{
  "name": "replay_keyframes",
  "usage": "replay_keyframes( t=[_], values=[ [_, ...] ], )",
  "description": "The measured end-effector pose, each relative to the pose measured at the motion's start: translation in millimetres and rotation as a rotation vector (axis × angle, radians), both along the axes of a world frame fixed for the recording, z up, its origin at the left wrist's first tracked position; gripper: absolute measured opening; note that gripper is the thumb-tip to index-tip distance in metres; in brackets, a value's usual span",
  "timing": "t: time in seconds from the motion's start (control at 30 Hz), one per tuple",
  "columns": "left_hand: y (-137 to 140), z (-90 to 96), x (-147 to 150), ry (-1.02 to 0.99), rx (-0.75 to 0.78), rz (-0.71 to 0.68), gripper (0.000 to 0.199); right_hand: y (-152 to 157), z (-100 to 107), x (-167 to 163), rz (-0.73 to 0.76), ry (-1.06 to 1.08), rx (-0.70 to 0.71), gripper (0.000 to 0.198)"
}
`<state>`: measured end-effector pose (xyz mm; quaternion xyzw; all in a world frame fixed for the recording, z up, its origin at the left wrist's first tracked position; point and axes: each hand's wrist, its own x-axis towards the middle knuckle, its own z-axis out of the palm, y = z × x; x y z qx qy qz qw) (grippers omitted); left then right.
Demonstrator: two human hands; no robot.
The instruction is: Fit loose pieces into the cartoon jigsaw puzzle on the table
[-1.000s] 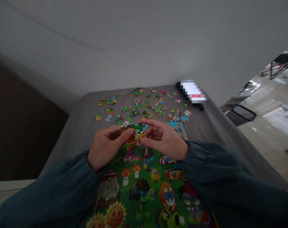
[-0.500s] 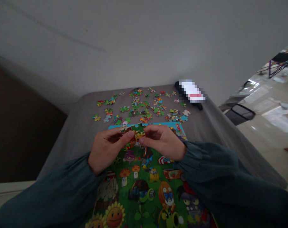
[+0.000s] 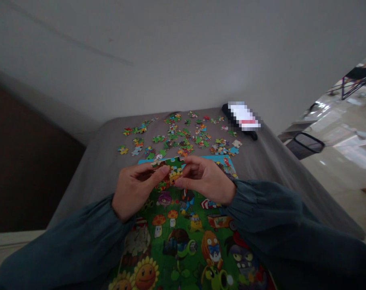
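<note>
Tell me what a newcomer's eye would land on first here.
Probably the pixelated white rectangle with a red patch, glowing at the far right of the grey cloth. Next, at the centre, the bare left hand pinches a small green-and-yellow cardboard jigsaw cluster, the bare right hand at its right edge. Below them spreads the big green cartoon-printed sheet.

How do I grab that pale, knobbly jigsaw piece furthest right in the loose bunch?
Probably pinch the pale, knobbly jigsaw piece by opposite edges, from its right: it lies flat, grey cloth on that side, colourful loose jigsaw pieces on its left.
</note>
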<state>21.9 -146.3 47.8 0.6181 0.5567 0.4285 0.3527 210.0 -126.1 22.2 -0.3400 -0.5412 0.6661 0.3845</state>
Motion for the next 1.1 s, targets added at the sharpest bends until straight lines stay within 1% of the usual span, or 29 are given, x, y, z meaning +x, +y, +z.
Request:
replay_keyframes(
  t=[0.07,0.17,0.27,0.37,0.47,0.53,0.7,0.8,0.87,0.97,1.1],
  values=[
    [0.6,-0.9,-1.1,0.030,0.007,0.013,0.032,0.1,-0.2,-0.3,-0.022,0.033,-0.009,0.049],
    [2.4,-2.5,-3.0,0.065,0.004,0.023,0.033,-0.1,0.6,-0.1,-0.026,0.033,0.003,0.047],
    [4.2,-3.3,-3.5,0.043,-0.013,0.005,0.032,-0.6,2.2,0.4,-0.020,0.020,0.013,0.048],
    [4.7,-4.5,-2.8,-0.017,-0.038,-0.068,0.027,-1.2,3.6,0.8,-0.011,-0.008,0.023,0.052],
    [4.2,-6.6,-2.5,-0.077,-0.077,-0.153,0.022,-1.5,3.8,1.0,0.012,-0.047,0.042,0.048],
    [3.9,-7.4,-2.7,-0.089,-0.096,-0.178,0.025,-1.4,3.1,1.2,0.029,-0.055,0.063,0.042],
    [3.9,-4.4,-2.6,-0.059,-0.088,-0.179,0.036,-0.5,1.2,2.8,0.023,-0.115,0.154,0.033],
    [4.8,-2.5,-2.8,-0.021,-0.069,-0.187,0.046,-0.2,0.5,3.8,0.012,-0.137,0.173,0.030],
    [5.3,-2.5,-3.3,-0.006,-0.063,-0.200,0.048,0.1,0.0,4.2,0.002,-0.134,0.176,0.029],
    [5.1,-4.2,-4.2,-0.003,-0.057,-0.229,0.044,0.6,-0.8,4.0,-0.011,-0.141,0.180,0.030],
    [3.7,-6.3,-4.3,0.002,-0.024,-0.270,0.028,0.7,-1.2,2.8,-0.029,-0.145,0.166,0.033]
  ],
)
